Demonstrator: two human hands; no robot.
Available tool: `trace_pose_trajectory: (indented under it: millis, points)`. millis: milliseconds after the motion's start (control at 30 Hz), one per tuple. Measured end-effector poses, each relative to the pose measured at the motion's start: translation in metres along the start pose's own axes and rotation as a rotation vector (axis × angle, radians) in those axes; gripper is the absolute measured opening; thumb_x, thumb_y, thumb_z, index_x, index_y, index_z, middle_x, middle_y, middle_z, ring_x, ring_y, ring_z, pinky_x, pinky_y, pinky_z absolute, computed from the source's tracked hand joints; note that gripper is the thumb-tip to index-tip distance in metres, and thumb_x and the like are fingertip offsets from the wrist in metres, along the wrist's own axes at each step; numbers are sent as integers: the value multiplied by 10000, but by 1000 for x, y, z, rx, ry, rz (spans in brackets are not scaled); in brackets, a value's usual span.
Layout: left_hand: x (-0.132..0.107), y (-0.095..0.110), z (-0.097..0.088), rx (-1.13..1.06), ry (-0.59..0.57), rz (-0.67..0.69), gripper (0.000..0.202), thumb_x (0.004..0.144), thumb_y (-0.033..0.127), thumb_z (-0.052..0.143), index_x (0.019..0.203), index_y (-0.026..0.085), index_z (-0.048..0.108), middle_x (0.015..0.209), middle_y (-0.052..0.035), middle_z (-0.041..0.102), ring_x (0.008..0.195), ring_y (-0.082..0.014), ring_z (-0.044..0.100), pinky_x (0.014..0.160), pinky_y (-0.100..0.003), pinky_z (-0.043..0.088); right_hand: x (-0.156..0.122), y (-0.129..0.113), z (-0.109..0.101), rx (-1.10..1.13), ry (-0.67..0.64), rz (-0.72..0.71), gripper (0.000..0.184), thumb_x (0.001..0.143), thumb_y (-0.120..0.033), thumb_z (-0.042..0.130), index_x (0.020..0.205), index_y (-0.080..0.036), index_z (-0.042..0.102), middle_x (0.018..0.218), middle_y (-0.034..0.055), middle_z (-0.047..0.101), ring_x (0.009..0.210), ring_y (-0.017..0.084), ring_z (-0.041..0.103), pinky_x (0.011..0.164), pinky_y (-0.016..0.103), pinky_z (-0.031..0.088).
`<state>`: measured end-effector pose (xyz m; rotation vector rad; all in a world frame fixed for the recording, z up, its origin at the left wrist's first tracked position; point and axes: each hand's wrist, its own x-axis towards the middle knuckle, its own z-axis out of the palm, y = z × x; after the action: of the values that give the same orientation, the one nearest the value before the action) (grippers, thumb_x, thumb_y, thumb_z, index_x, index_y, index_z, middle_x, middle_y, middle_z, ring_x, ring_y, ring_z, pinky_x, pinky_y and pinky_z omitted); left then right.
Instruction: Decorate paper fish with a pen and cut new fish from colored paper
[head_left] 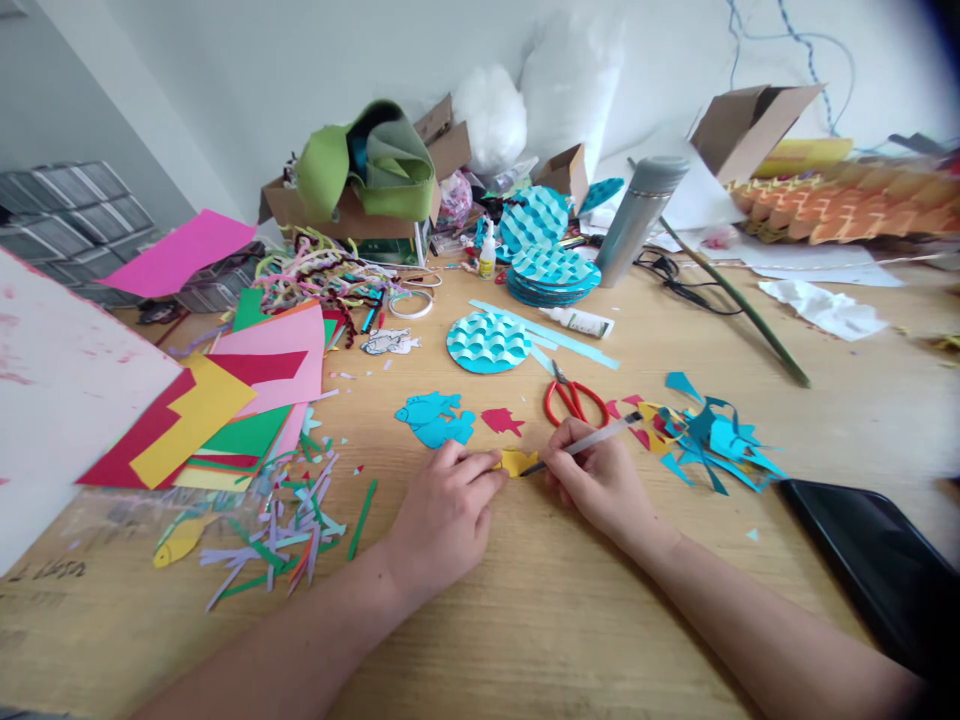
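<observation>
A small yellow paper cutout (519,461) lies on the table between my hands. With its fingers stretched out and fingertips on the cutout's left end, my left hand (454,505) rests flat. My right hand (596,475) is closed around a pen (600,436), whose dark tip touches the yellow paper. Just beyond lie a red paper fish (502,421) and blue paper fish (435,418). Red-handled scissors (574,400) rest behind my right hand, with their blades pointing away from me.
Blue and red scraps (720,440) and a black phone (870,560) lie at right. Paper strips (300,520) and coloured sheets (262,370) spread at left. Farther back stand a glue bottle (487,252), wavy blue discs (487,342) and a steel flask (637,220).
</observation>
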<state>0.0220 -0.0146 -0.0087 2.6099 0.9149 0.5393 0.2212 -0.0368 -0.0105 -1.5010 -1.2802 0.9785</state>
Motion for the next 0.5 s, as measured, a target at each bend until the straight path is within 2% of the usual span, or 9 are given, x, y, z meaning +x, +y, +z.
trace_pose_trajectory:
  millis: [500]
  points:
    - [-1, 1, -2, 2, -6, -4, 476, 771, -4, 496, 1172, 194, 657, 1262, -35, 637, 1032, -240, 477, 935, -451, 488, 0, -1, 0, 30, 38, 45, 98, 700, -243, 549, 656, -217, 465, 470, -52, 493, 373, 93, 441, 372, 204, 301]
